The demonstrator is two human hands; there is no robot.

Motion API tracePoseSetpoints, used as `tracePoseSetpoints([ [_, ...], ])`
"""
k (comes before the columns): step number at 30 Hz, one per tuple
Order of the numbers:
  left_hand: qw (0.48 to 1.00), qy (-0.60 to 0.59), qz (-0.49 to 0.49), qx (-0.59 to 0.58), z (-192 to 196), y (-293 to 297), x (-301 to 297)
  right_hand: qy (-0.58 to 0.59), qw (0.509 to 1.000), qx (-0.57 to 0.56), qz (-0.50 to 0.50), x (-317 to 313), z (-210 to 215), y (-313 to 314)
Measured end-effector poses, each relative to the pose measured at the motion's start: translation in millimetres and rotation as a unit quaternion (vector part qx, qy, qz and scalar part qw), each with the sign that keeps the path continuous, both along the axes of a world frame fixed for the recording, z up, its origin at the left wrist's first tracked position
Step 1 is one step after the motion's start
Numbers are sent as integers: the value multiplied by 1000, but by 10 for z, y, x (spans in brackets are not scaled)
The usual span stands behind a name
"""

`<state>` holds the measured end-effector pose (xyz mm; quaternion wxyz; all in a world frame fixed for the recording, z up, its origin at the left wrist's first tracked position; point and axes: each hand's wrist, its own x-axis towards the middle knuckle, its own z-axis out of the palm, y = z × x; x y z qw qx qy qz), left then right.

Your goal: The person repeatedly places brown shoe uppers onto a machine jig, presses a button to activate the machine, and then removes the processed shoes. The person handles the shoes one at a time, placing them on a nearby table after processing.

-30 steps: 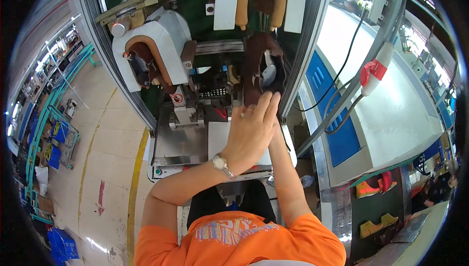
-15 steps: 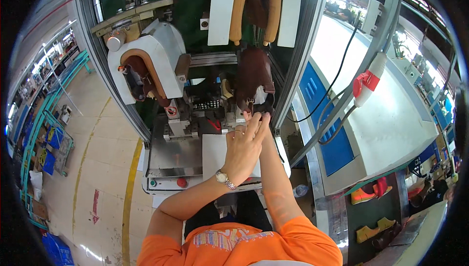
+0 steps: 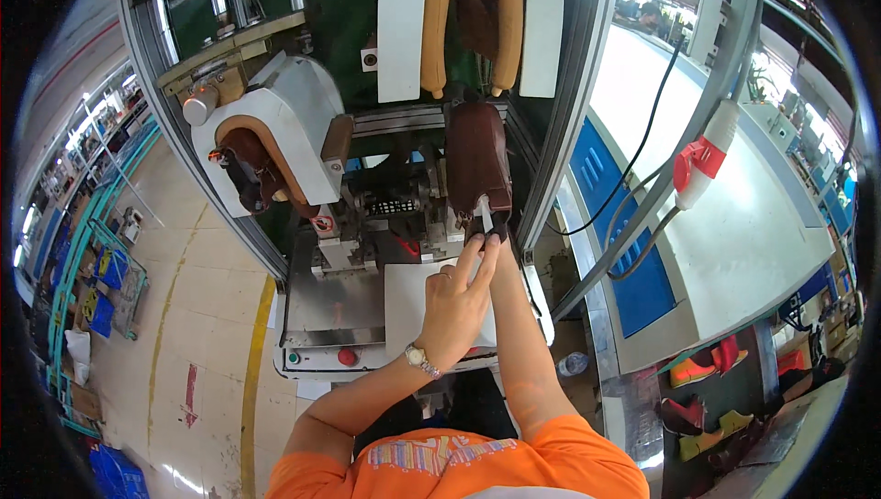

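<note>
A dark brown leather shoe upper [image 3: 477, 155] sits over the right-hand station of a machine, beneath a raised U-shaped clamp with tan padding [image 3: 500, 31]. A narrow white strip [image 3: 485, 209] shows at the upper's near end. My left hand [image 3: 459, 302], with a watch on its wrist, reaches to that near end and pinches its edge with the fingertips. My right hand [image 3: 500, 248] is beside it at the same end; its fingers are mostly hidden by the left hand and the leather. At the left station, another brown upper [image 3: 252, 169] sits inside a second padded clamp [image 3: 275, 146].
A white sheet [image 3: 413, 302] lies on the machine's metal table [image 3: 335, 302], with a red button [image 3: 347, 357] at its front edge. To the right, a slanted metal post [image 3: 642, 215] carries a red-and-white plug [image 3: 702, 164]. Several shoes [image 3: 707, 366] lie on a rack at the lower right.
The near end of the brown upper has come down toward me with both hands, and the leather lies straighter and smoother. The whole view has shifted slightly.
</note>
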<state>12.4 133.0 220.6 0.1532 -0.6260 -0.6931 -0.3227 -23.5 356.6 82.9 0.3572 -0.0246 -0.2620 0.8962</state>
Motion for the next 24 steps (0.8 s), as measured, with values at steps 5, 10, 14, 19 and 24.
tracePoseSetpoints([
  [5,1000,-10,-15,11,61,-33,18,-25,1000,-6,11,58,183,-128],
  [10,999,9,-15,-49,111,-113,-6,-160,986,-35,-24,400,450,-597],
  [14,995,-23,-88,-33,226,-238,26,-222,946,109,-210,650,216,-560],
  [19,982,-87,-168,2,153,-754,-235,-597,519,399,-464,1801,-937,-551],
  [24,971,-211,-26,112,-568,-1183,-1009,-669,626,272,-293,2252,-1872,-594],
])
